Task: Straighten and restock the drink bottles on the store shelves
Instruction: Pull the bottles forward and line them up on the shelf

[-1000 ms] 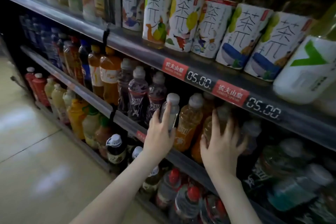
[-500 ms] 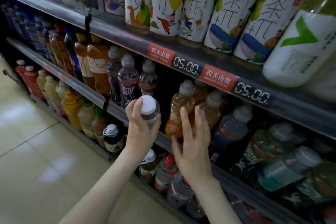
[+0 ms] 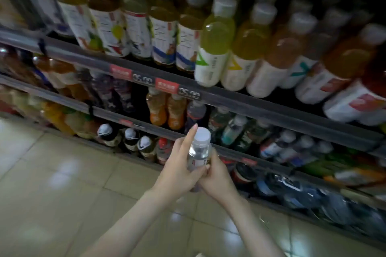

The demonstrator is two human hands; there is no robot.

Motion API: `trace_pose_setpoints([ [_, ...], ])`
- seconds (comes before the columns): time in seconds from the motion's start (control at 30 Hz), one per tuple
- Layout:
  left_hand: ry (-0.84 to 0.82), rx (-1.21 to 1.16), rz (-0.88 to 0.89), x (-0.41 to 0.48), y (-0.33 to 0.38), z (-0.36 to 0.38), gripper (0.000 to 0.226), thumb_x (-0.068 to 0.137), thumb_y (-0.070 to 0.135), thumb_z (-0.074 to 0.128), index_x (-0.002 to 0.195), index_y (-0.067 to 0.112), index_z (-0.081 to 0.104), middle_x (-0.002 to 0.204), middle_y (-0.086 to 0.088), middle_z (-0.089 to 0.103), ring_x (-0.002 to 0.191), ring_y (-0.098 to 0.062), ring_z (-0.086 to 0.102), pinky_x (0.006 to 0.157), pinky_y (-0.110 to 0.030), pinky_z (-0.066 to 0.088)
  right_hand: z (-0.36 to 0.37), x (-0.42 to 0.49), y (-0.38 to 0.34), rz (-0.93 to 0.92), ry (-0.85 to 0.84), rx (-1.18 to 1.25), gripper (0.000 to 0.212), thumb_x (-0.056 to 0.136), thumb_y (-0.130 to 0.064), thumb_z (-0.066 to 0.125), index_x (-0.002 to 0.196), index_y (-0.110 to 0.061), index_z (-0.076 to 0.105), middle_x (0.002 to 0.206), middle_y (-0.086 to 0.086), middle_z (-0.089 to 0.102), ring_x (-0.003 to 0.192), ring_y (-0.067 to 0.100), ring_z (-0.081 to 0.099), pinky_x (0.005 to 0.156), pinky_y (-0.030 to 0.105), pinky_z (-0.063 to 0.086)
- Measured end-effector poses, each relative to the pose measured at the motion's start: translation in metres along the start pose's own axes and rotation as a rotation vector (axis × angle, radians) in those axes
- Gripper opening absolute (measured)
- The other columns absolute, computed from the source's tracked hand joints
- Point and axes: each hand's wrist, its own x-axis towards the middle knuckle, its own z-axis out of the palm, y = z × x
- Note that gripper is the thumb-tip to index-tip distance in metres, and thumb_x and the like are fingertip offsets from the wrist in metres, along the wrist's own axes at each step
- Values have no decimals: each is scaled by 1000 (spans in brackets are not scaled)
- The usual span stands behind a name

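Before dim drink shelves (image 3: 271, 108), my left grip (image 3: 177, 170) and right grip (image 3: 218, 177) both curl round one clear, white-capped bottle (image 3: 199, 151).

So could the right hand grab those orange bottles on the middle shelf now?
Probably not yet: the right hand grips the clear bottle with the left hand. Freed, nothing blocks the orange bottles.

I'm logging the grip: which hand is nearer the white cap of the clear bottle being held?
Left. The left hand grips the clear bottle, its index finger stretched up beside the white cap. The right hand holds the bottle lower down, farther below the cap.
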Motion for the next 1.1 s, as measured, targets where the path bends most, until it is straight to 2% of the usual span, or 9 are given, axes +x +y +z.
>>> trace_pose_setpoints([
  [0.13,-147,58,30,-1,50,62,104,85,21,69,127,75,-8,126,16,34,102,22,38,83,-7,40,-63,-49,12,66,128,39,55,79,-5,68,116,-38,42,99,-18,62,81,-12,60,59,10,48],
  [0.2,-198,54,24,-2,72,97,103,86,20,68,128,75,-9,125,16,35,98,12,44,83,-14,44,-94,-69,27,59,193,32,50,78,-4,70,105,-37,44,98,-17,61,82,-13,59,64,8,45],
  [0.3,-327,69,19,-4,96,153,93,91,26,62,133,69,-10,130,15,35,93,8,46,76,-12,42,-139,-102,65,90,279,60,51,76,-4,71,105,-39,48,103,-16,64,91,-8,60,77,16,48],
  [0.43,-475,121,9,-4,117,237,72,97,38,50,144,56,-2,135,16,34,117,5,37,94,-4,31,-207,-138,133,139,378,75,51,75,-12,73,109,-40,48,107,-15,64,98,0,62,82,22,50],
  [0.5,-454,175,1,-6,114,260,65,99,39,44,146,52,2,137,10,35,123,-8,40,99,-17,34,-227,-147,147,169,416,40,45,76,-19,77,103,-41,47,100,-19,64,90,-8,61,72,14,47],
  [0.57,-373,280,-30,-5,106,292,62,100,33,44,149,43,9,140,3,35,123,-16,43,95,-21,35,-257,-153,163,189,418,20,44,76,-24,79,100,-39,46,93,-21,63,83,-8,61,66,10,43],
  [0.77,-260,412,-188,6,74,325,56,98,21,48,149,21,25,147,-5,32,130,-23,41,99,-28,40,-295,-146,181,204,390,-11,53,76,-23,79,114,-33,42,89,-25,57,73,-16,55,57,4,39],
  [0.97,-39,467,-180,16,51,308,48,95,16,50,142,13,38,140,-8,39,127,-27,43,94,-35,46,-270,-110,175,145,368,44,48,74,-21,81,100,-39,45,93,-21,61,80,-13,57,65,4,40],
  [1.1,-10,620,-201,28,18,273,50,95,17,49,143,9,36,144,-11,35,133,-28,33,104,-36,36,-235,-78,174,116,381,97,52,72,-19,82,106,-38,48,99,-17,65,89,-5,61,79,20,48],
])
